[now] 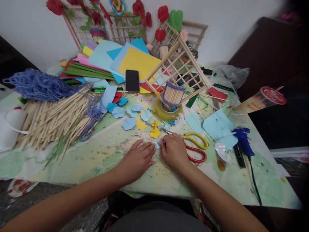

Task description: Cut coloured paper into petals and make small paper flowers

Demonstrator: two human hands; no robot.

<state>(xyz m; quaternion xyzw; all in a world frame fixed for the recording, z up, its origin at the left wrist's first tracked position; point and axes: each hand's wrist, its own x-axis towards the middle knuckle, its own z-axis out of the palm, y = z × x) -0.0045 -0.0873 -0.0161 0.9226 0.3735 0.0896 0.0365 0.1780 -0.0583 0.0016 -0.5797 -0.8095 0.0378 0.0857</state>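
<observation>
- Plainly, the desk (84, 169) is biggest, its pale green, paint-stained cover loaded with craft materials.
- Next comes the heap of wooden sticks (48, 124), spread over the left side, with blue yarn (40, 84) bundled at its back edge.
- Behind the middle lie overlapping sheets of coloured paper, a yellow sheet (137, 62) among the uppermost.
- Right of those, a wooden lattice (195, 62) stands tilted on one corner, a small stick basket (174, 93) trimmed in purple at its lower end.
- Both hands work near the front edge. The left hand (138, 158) lies palm down, its fingers stretched out and slightly spread, tips on the left edge of a light-blue paper scrap. The right hand (175, 149) has its fingers curled, thumb by the scrap's right side; whether they pinch it I cannot tell.
- Scissors (198, 161) with one yellow and one red handle lie partly beneath the right hand, handles pointing right.
- A dark phone (132, 81) rests against the paper stack, and a roll of yellowish tape (161, 111) sits under the lattice's low corner.
- Blue paper flowers (128, 123) and a yellow flower (154, 132) are scattered beyond the hands.
- Smallest, the light-blue paper scrap (157, 144) is between the two hands, flat on the desk.
</observation>
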